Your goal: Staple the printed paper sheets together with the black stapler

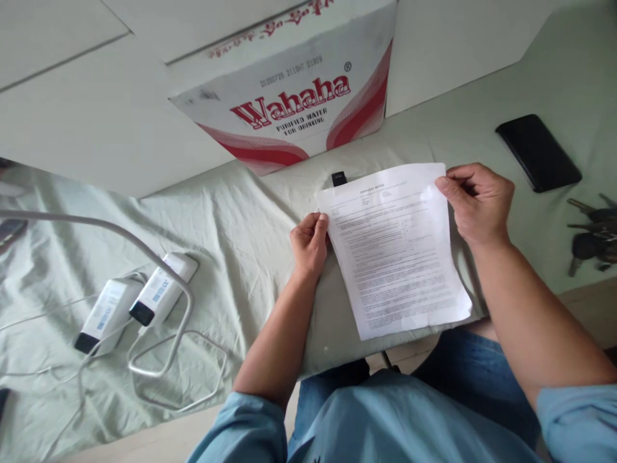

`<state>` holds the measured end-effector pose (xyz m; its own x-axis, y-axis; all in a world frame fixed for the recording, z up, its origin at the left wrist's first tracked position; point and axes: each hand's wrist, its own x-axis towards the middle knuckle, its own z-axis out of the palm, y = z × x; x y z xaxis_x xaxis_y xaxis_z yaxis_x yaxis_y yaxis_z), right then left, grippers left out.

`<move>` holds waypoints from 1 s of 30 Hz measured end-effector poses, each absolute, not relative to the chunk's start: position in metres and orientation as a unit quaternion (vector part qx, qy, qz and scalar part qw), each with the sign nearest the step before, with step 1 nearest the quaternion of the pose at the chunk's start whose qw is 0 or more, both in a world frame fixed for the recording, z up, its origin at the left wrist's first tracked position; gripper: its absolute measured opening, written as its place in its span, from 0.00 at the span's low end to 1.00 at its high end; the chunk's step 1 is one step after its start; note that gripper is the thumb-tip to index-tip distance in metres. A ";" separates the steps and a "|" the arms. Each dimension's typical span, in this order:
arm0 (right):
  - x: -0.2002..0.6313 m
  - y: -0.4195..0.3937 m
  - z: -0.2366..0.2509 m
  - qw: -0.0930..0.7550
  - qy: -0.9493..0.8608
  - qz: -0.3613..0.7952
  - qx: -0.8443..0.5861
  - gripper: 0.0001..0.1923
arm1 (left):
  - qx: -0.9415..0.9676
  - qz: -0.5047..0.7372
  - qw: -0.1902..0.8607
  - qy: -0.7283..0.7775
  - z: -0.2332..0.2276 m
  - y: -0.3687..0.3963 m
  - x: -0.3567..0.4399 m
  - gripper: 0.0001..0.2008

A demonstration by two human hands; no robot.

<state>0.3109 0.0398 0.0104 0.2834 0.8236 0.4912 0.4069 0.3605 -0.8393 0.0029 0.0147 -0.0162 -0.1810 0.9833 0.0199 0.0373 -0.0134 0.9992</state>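
The white printed sheet of paper (pixel 395 247) lies near the front edge of the pale green cloth-covered surface (pixel 231 238), and you hold it at both sides. Your left hand (pixel 308 243) pinches its left edge, fingers curled together; your right hand (pixel 477 200) pinches the top right corner between thumb and bent fingers. Behind the sheet stands a white and red cardboard water box (pixel 294 90). A black phone (pixel 538 152) and dark keys (pixel 590 235) lie toward the right edge, and two white power banks with cables (pixel 137 301) toward the left.

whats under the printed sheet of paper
The printed sheet, pinched by the left hand and right hand, lies over the pale green cloth. Anything beneath the page is hidden.
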 end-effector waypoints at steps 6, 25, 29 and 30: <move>0.307 0.038 0.012 0.592 -0.571 0.187 -0.538 0.14 | 0.476 0.530 0.435 0.550 -0.020 0.014 0.000 0.27; 0.307 0.046 0.002 0.521 -0.580 0.195 -0.595 0.14 | 0.488 0.514 0.405 0.578 -0.019 0.014 -0.001 0.27; 0.311 0.052 -0.007 0.490 -0.589 0.193 -0.614 0.15 | 0.498 0.504 0.391 0.587 -0.020 0.015 -0.002 0.27; 0.312 0.054 -0.009 0.485 -0.588 0.198 -0.617 0.18 | 0.500 0.502 0.390 0.589 -0.021 0.015 -0.002 0.28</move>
